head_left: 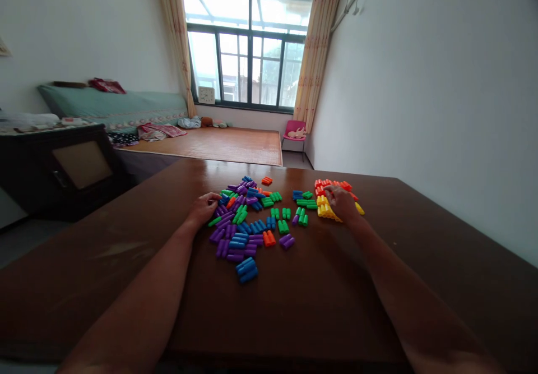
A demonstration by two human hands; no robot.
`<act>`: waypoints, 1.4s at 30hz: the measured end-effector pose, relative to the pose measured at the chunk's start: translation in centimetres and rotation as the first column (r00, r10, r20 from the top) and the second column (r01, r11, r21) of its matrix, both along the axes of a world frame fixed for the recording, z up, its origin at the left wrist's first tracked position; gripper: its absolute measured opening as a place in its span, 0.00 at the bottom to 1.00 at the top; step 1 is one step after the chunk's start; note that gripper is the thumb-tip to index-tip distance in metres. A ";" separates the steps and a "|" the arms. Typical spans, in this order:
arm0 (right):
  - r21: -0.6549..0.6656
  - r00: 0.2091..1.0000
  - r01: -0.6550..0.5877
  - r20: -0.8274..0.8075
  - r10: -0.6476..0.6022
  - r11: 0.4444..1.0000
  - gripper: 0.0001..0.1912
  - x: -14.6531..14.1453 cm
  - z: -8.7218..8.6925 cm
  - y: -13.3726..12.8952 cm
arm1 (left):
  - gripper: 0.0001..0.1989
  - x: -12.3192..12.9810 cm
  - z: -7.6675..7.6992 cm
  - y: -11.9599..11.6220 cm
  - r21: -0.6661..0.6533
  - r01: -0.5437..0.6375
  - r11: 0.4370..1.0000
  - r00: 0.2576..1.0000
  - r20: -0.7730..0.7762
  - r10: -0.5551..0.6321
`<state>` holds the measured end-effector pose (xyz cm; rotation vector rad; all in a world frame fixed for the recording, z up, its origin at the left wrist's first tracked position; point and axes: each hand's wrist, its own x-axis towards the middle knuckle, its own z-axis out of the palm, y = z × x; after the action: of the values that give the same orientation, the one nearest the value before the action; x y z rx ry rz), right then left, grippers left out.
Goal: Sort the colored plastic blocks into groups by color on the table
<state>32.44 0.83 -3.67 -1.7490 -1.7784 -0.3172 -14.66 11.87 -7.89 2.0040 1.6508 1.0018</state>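
Observation:
Several small plastic pieces in purple, blue, green and orange lie in a loose pile on the brown table (319, 295). My left hand (205, 207) rests at the pile's left edge, fingers bent against a blue piece (225, 199); whether it grips anything is too small to tell. My right hand (339, 201) is over the right-hand group, between orange-red pieces (332, 184) and yellow pieces (325, 209). Its fingers are pressed together, and what they hold is hidden. Green pieces (301, 216) lie between the two groups. A blue piece (246, 269) sits nearest to me.
Beyond the table stands a bed (227, 143) with cloths on it. A dark cabinet (79, 164) is at the left, and a pink chair (295, 129) stands under the window's right side. A white wall (428, 82) runs along the right.

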 end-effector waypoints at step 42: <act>-0.263 0.925 -0.368 -0.006 0.380 0.892 0.10 -22.1 -0.9 7.4 | 0.13 1.1 0.6 -1.5 0.064 -0.035 0.997 0.996 -0.077 0.040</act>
<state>10.32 8.22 -4.55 -1.5250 -2.2224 0.0436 -13.53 10.33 -7.33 2.0847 1.7230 1.0126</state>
